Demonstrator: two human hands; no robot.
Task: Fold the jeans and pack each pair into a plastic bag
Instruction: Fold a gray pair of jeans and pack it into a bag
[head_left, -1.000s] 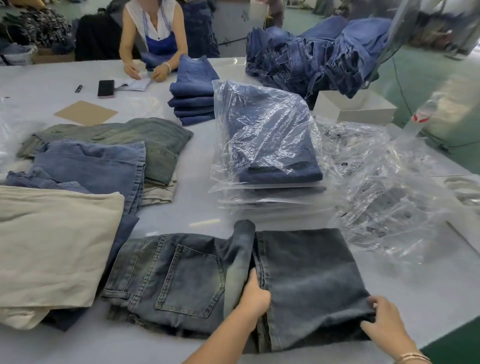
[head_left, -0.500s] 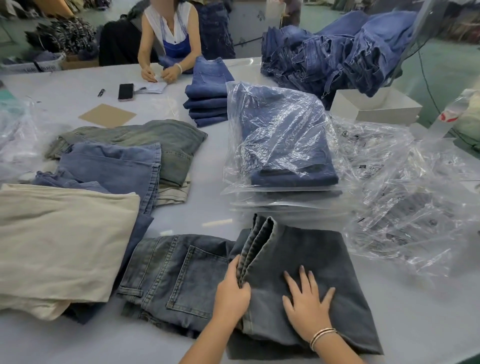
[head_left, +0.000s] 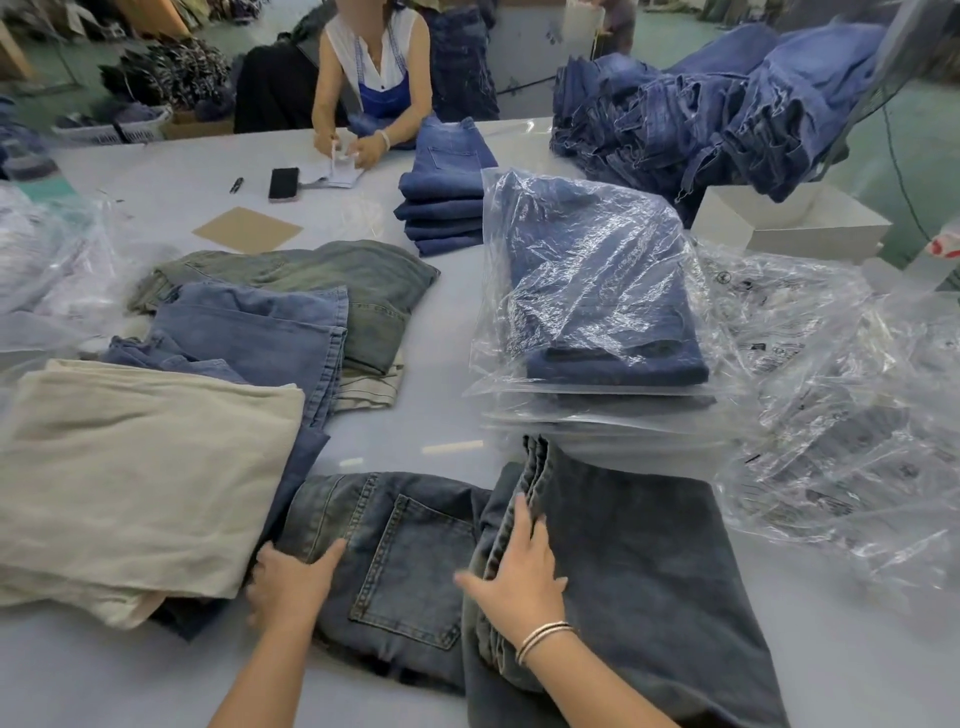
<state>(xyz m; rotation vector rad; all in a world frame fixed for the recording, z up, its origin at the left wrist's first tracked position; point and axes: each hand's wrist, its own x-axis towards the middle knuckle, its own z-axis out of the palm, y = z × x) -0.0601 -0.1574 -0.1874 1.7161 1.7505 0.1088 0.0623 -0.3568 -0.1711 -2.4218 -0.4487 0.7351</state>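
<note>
A faded dark grey-blue pair of jeans (head_left: 410, 561) lies at the table's near edge, back pocket up, with its legs (head_left: 649, 571) folded back over it on the right. My left hand (head_left: 291, 582) grips the waistband end at the left, thumb on top and fingers tucked beneath. My right hand (head_left: 519, 566) rests flat on the stacked hem edges of the folded legs, fingers straight. Beyond the jeans a blue pair sits packed in a clear plastic bag (head_left: 597, 280) on top of other flat bagged pairs.
Loose empty plastic bags (head_left: 831, 415) lie crumpled on the right. Beige trousers (head_left: 130, 467), a blue pair (head_left: 249, 332) and a green pair (head_left: 311, 280) overlap on the left. Folded blue jeans (head_left: 447, 202), a denim heap (head_left: 701, 104), a white box (head_left: 795, 218) and a seated person (head_left: 374, 78) are farther back.
My left hand has moved from the middle fold to the waistband end on the left. My right hand has slid left from the leg panel onto the hem edges.
</note>
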